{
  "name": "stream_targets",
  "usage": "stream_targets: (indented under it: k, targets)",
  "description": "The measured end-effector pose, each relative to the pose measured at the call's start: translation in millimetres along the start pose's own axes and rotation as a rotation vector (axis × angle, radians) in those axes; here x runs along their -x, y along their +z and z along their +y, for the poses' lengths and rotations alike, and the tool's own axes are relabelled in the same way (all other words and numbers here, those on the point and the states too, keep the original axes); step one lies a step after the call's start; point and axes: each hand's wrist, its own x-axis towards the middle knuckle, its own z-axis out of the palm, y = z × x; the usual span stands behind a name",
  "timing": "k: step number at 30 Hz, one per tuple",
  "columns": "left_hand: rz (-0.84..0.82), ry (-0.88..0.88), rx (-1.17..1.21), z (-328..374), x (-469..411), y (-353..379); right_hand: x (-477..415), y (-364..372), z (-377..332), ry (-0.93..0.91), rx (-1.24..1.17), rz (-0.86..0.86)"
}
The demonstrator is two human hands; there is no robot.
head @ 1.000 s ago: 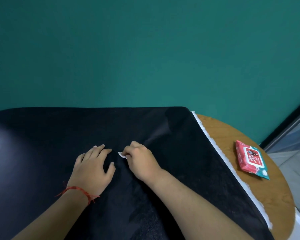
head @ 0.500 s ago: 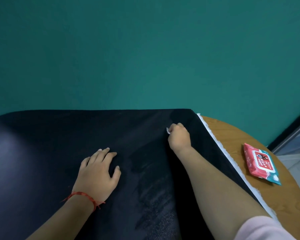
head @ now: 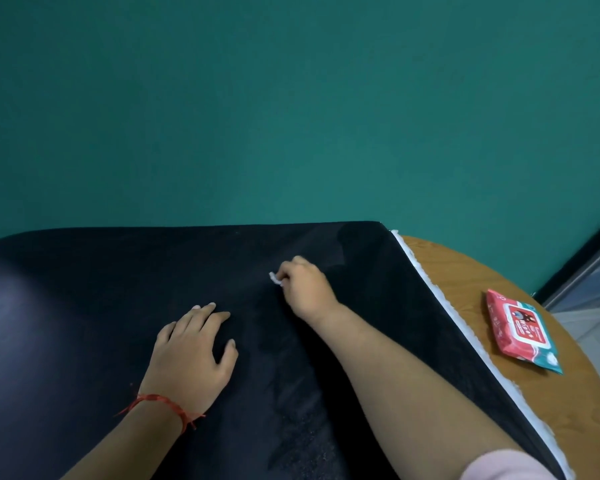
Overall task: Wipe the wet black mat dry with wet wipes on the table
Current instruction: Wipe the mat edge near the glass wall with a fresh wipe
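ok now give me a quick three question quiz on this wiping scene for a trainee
1. True or false: the left hand lies flat on the black mat and holds nothing.
2. What pinches the white wipe? A) the left hand B) the right hand C) both hands
3. Fill in: the red wipes pack lies on the bare wooden table, off the mat on the person's ___ side.

Key: 1 true; 2 B; 3 right.
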Motion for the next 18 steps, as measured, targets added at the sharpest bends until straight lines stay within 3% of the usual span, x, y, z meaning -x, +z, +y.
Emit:
stream_targets:
  k: [6,10,13,18]
  targets:
    - [0.010,0.003,0.013,0,1,1,-36,-36,75,0.309,0.157,0.138]
    - [0.009,0.004,0.021,-1,0,1,-45,-36,82,0.434,0.170,0.188]
    - [0.018,0.003,0.024,0,0,0,-41,-29,58,0.371,0.096,0.169]
    - [-0.012,-0.001,0.004,1,-3,-3,-17,9,-12,0.052,-0.040,0.036]
